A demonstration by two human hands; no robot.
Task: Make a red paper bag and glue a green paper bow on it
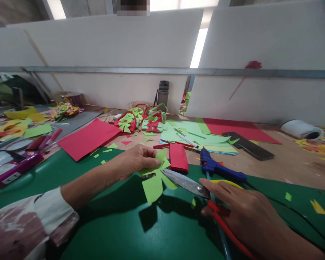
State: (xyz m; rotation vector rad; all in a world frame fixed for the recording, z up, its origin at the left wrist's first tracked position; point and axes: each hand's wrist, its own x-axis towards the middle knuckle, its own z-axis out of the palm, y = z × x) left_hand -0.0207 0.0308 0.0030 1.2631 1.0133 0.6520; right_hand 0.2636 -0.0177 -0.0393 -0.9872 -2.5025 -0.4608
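My left hand [141, 160] pinches a light green paper cutout [153, 187] between thumb and fingers, above the green mat. The cutout has several petal-like lobes spreading from its middle. In my right hand [235, 202] is a pair of scissors [188, 184] with one red handle and a yellow one. Their blades point left, and the tips meet the middle of the cutout; whether they are cutting cannot be made out. Just behind the cutout stands a small red folded paper box [178, 157]. A blue glue gun [219, 167] lies beyond my right hand, its clear glue stick passing beneath the scissors.
Small paper baskets with bows [151, 121] stand at the back, near a grey bottle [163, 94]. A red sheet [89, 137] lies left, green sheets [189, 131] and a black phone [250, 146] right. A purple power strip [16, 169] sits at far left. Paper scraps are scattered around.
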